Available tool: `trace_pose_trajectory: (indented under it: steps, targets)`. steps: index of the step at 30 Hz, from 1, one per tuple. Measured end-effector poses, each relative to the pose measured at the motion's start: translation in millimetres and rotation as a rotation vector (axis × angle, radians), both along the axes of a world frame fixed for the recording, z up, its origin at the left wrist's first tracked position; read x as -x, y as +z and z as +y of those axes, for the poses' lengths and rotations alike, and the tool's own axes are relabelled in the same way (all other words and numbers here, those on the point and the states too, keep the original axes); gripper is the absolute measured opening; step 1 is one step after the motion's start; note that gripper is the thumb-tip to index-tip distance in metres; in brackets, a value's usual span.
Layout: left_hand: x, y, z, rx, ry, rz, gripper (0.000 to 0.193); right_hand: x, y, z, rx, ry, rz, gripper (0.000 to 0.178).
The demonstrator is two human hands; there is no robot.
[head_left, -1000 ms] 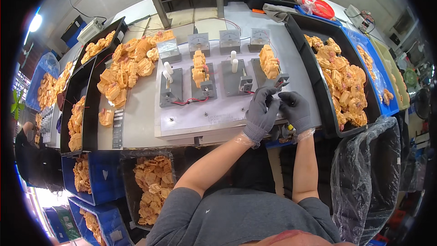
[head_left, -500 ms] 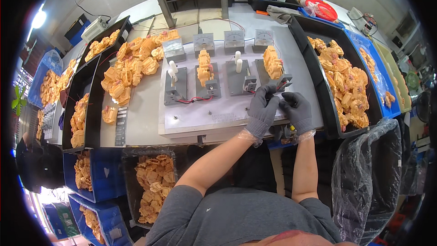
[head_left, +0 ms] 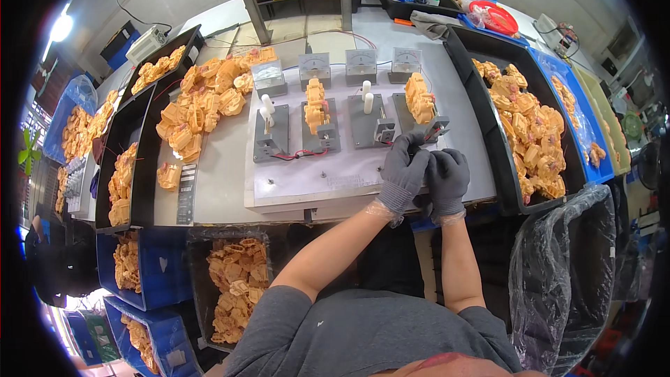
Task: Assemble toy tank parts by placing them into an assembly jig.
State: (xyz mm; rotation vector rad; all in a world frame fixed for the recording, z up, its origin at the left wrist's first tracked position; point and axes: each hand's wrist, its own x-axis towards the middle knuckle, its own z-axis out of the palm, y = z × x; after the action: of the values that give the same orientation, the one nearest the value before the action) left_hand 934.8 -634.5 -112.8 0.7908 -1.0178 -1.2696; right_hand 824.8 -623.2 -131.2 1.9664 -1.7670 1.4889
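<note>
Both hands wear grey gloves. My left hand (head_left: 403, 171) is closed at the front of the rightmost grey test fixture (head_left: 403, 113), its fingertips by the small metal clamp (head_left: 437, 126). Close against it, my right hand (head_left: 447, 178) has its fingers curled in; whatever either hand pinches is hidden. A yellow-orange plastic part (head_left: 419, 99) stands upright on that fixture, and another plastic part (head_left: 315, 106) is on the second fixture from the left. The other two fixtures show bare white posts (head_left: 368, 98). Behind the fixtures stand several analog meters (head_left: 361, 64).
A heap of loose plastic parts (head_left: 202, 105) lies left of the white board (head_left: 300, 192). Black trays of parts flank the bench, one tray rim (head_left: 481, 132) at the right. A plastic-lined bin (head_left: 558, 279) and a parts crate (head_left: 199, 272) sit below the front edge.
My right hand has moved left, up against my left hand, and its fingers have curled in further. The left hand stays by the clamp with little movement.
</note>
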Motion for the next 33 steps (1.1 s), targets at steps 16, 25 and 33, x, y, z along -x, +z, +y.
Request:
trace_pose_trajectory:
  steps: [16,25,33]
  targets:
    - [-2.0,2.2,1.7,-0.053,-0.034,0.025,0.027,1.3,-3.1,-2.4,0.04,0.046,-0.032,0.014]
    - [-0.6,-2.9,0.0,-0.023,-0.022,0.025,0.028,1.3,-3.8,-3.0,0.042,0.032,-0.025,0.015]
    - [-0.4,-3.2,-0.5,-0.021,-0.026,0.038,0.028,1.9,-4.3,-3.0,0.033,0.05,-0.03,0.015]
